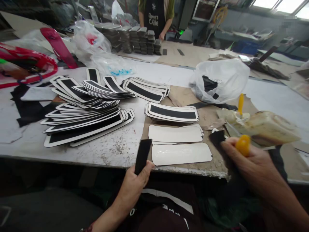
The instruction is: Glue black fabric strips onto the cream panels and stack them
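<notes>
My left hand (138,178) is closed on a black strip (142,154), held upright at the table's front edge. My right hand (248,158) is closed around a yellow handle (243,145); the tool's working end is hidden. At the fingertips of that hand is another dark strip (218,140), which hangs down past the edge. Between my hands lies a glossy white curved-end panel (182,154), with more white panels (175,133) just behind it. Beyond them sits a pile of white panels with black strips on them (172,112).
Fanned stacks of black-and-white panels (89,125) cover the left of the table. A cloudy plastic container (270,127) with a yellow-handled tool (240,104) lies at right. Behind is a white plastic bag (219,80). A person in an apron (154,19) stands across the table.
</notes>
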Demonstrator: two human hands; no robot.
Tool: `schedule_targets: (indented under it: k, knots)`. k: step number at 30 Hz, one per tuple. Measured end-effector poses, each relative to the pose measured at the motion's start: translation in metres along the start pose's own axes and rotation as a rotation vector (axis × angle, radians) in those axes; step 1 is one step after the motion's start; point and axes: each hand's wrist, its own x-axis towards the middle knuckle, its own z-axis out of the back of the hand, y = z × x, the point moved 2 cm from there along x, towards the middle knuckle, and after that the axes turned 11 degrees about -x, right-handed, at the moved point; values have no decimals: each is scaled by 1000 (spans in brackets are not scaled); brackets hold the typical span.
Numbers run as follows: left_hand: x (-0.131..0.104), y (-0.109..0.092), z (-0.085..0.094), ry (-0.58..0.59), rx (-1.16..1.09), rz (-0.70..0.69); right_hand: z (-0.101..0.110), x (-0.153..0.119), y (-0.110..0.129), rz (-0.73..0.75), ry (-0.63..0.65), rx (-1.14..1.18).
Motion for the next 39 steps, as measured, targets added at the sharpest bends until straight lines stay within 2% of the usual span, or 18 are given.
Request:
schedule_targets:
  k: [2, 4, 8, 11, 19, 23, 27, 39]
  knots:
    - [10, -2, 8, -96, -69, 38, -19, 3, 2, 139, 277, -274]
    - [21, -5, 7, -66, -88, 87, -45, 8, 6, 236, 491, -418]
    - [37, -10, 1, 12, -55, 160, -89, 21, 21, 330, 707, -579]
    - [44, -12, 0, 49, 2, 177, -109, 31, 33, 395, 801, -708]
    - [49, -15, 0, 7, 5, 249, -135, 38, 39, 521, 823, -903]
    - [49, -17, -2, 19, 13, 250, -138, 39, 38, 543, 844, -917]
    - [49, -18, -4, 35, 42, 261, -140, 38, 39, 584, 806, -932]
    - [51, -19, -8, -10, 163, 241, -144, 34, 43, 584, 787, -932]
